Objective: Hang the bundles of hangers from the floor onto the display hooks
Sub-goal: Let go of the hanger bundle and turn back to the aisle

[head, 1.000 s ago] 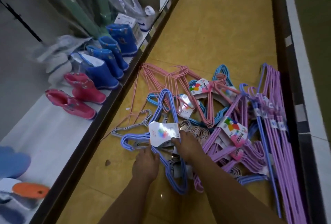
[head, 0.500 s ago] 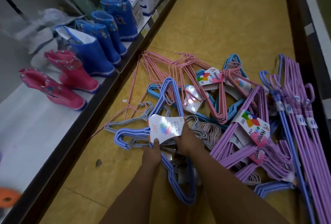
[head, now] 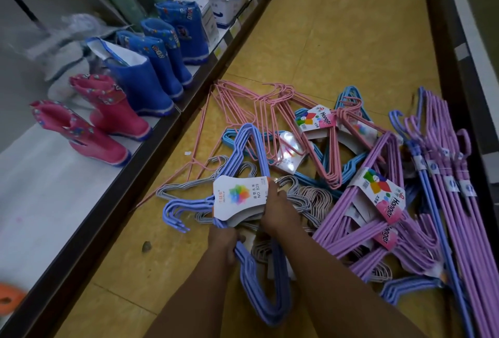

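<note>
A pile of hanger bundles lies on the yellow floor (head: 337, 40). A periwinkle-blue hanger bundle (head: 253, 154) with a white card label (head: 239, 197) sits at the pile's near left. My left hand (head: 224, 240) grips its lower wires just below the label. My right hand (head: 278, 208) grips the label's right side. Grey hangers (head: 186, 189) lie under this bundle. Pink hangers (head: 251, 105), a light-blue bundle (head: 351, 100) and a purple bundle (head: 372, 219) with a "Hanger" label lie beyond and to the right. No display hooks are in view.
A low white shelf (head: 54, 197) with a dark edge runs along the left, carrying pink boots (head: 108, 119), blue boots (head: 151, 67) and boxes (head: 226, 11). Long purple and blue rods (head: 459, 216) lie along the right, beside a dark shelf base (head: 475, 94).
My left hand has closed round the blue bundle's lower wires and my right hand has taken the label's side. The view has moved closer to the pile.
</note>
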Available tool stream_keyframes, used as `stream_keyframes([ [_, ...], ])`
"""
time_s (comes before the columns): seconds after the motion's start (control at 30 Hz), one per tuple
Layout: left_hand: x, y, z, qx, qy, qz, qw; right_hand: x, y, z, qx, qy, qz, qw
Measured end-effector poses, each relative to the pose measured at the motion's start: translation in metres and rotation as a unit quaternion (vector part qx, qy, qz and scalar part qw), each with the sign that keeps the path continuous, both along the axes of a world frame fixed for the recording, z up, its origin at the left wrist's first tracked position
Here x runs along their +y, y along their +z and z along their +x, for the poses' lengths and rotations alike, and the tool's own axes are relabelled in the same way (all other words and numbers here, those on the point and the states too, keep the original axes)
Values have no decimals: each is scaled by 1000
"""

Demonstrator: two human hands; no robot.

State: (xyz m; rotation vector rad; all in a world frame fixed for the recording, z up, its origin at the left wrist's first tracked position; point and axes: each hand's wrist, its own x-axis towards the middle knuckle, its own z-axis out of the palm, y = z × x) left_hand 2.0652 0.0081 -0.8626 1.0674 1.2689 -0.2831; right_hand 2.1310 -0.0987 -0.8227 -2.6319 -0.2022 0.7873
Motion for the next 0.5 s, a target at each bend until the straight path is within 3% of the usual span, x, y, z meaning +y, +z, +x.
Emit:
stream_keyframes([
  [0.27, 6, 54, 1, -53, 64, 45, 996, 3, 43, 1, 69, 4, 5, 998],
  [0.5, 11, 174, -22, 5, -64, 181, 981, -1, 157, -16, 80, 59, -62, 993],
])
